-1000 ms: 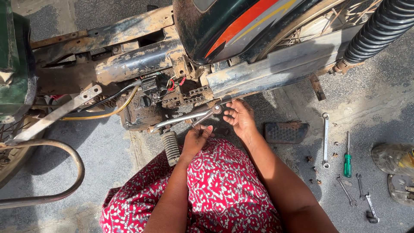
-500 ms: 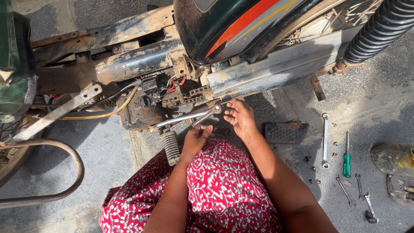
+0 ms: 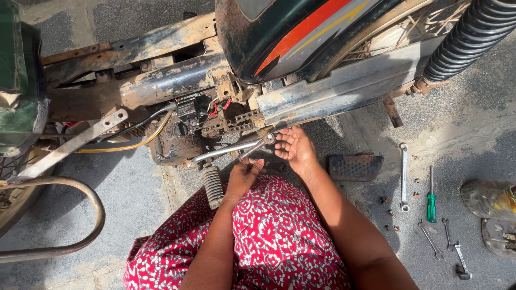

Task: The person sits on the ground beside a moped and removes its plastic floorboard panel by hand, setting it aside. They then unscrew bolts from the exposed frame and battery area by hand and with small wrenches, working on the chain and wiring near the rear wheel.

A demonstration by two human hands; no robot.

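My left hand (image 3: 244,174) grips the handle of a small silver wrench (image 3: 262,144), whose head sits at the underside of the dirty motorcycle engine (image 3: 180,140). My right hand (image 3: 294,147) is just right of the wrench head, with its fingers spread and curled toward it. It rests under the lower edge of the grey chain cover (image 3: 344,86). A chrome lever (image 3: 223,152) runs left from the wrench, above a ribbed rubber footpeg (image 3: 212,185). My lap in red patterned cloth (image 3: 279,236) is below.
On the concrete to the right lie a black rubber pad (image 3: 355,167), a long spanner (image 3: 403,176), a green-handled screwdriver (image 3: 431,196), several small wrenches (image 3: 446,241) and loose bolts. Another person's shoes (image 3: 492,207) stand at the far right. A curved metal bar (image 3: 80,215) is at the left.
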